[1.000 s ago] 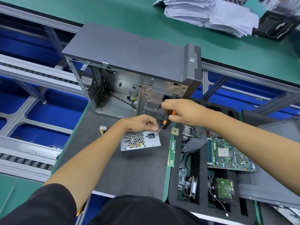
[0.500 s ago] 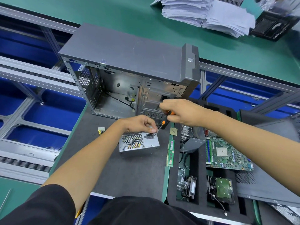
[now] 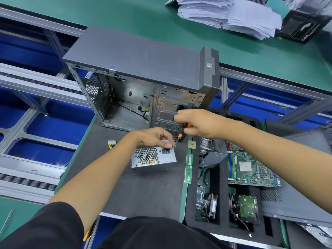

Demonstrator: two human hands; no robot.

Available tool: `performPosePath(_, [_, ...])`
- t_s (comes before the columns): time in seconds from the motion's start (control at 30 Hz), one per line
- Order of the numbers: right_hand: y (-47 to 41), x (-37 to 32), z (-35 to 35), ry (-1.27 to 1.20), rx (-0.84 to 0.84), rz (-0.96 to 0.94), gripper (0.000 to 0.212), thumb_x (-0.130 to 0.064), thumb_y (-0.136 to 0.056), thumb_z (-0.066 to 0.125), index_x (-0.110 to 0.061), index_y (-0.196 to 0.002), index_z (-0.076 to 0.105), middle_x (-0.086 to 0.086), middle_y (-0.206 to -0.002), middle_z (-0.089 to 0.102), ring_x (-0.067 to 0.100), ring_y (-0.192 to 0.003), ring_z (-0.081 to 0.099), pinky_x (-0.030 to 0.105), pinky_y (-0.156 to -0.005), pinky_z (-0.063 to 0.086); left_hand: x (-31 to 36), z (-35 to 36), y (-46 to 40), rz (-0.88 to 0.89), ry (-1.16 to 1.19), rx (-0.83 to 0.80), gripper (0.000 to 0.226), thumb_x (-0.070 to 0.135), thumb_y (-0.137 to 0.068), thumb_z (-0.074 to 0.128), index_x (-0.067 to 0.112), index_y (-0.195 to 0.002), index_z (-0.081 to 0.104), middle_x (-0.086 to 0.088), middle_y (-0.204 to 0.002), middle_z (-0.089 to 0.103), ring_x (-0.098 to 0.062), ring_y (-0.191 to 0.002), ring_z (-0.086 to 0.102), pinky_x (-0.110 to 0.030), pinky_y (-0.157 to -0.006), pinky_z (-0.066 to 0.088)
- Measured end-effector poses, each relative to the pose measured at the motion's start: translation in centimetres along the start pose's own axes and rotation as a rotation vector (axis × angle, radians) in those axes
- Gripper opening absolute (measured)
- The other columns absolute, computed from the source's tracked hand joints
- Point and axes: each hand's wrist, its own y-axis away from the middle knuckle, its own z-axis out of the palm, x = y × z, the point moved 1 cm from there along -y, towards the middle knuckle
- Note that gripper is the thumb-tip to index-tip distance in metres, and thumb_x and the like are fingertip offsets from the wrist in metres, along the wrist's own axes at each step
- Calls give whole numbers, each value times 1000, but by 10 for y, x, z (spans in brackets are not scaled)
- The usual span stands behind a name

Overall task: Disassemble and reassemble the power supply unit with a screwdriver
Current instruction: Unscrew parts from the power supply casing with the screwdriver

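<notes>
A silver power supply unit [image 3: 152, 158] with a honeycomb grille and a black socket lies on the dark grey mat [image 3: 143, 191], in front of the open computer case [image 3: 140, 83]. My left hand [image 3: 155, 137] rests on the unit's top rear edge, its fingers curled over it near the socket. My right hand [image 3: 199, 123] grips an orange-and-black screwdriver [image 3: 180, 134]. The thin shaft slants down-left, and its tip meets the unit's top right corner beside my left fingertips. Whether a screw is there is hidden.
A white cable connector [image 3: 111, 142] lies left of the unit. A RAM stick [image 3: 188, 168] and a CPU chip [image 3: 191, 145] lie to the right. A black foam tray [image 3: 222, 225] holds a motherboard [image 3: 249, 169], a hard drive [image 3: 247, 208] and a fan. Paper stacks [image 3: 228, 13] lie on the far green bench.
Both hands keep their places on the power supply unit and the screwdriver. Only the camera view has shifted a little.
</notes>
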Motion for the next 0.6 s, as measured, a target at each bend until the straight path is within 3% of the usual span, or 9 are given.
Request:
performPosePath(0.17, [-4, -8, 0, 95, -14, -67, 29, -15, -89, 58, -30, -90, 33, -2, -88, 44, 21, -73, 46, 41, -59, 41, -2, 1, -4, -30, -41, 6, 10, 17, -98, 66, 17, -100, 75, -2, -100, 73, -9, -94, 66, -28, -93, 49])
performPosePath(0.37, [-7, -11, 2, 198, -30, -22, 18, -22, -89, 56, -25, -89, 38, -8, -83, 43, 18, -68, 41, 33, -54, 24, -5, 1, -6, -18, -30, 30, 19, 13, -98, 64, -2, -107, 69, -5, -98, 70, -18, -94, 62, -34, -94, 49])
performPosePath(0.6, [-11, -18, -5, 175, -147, -84, 31, -6, -84, 58, -27, -90, 35, -1, -100, 35, 8, -57, 35, 29, -50, 23, -2, 3, -4, -32, -20, 39, 11, 14, -97, 66, 20, -94, 74, -9, -108, 74, -10, -101, 67, -25, -99, 51])
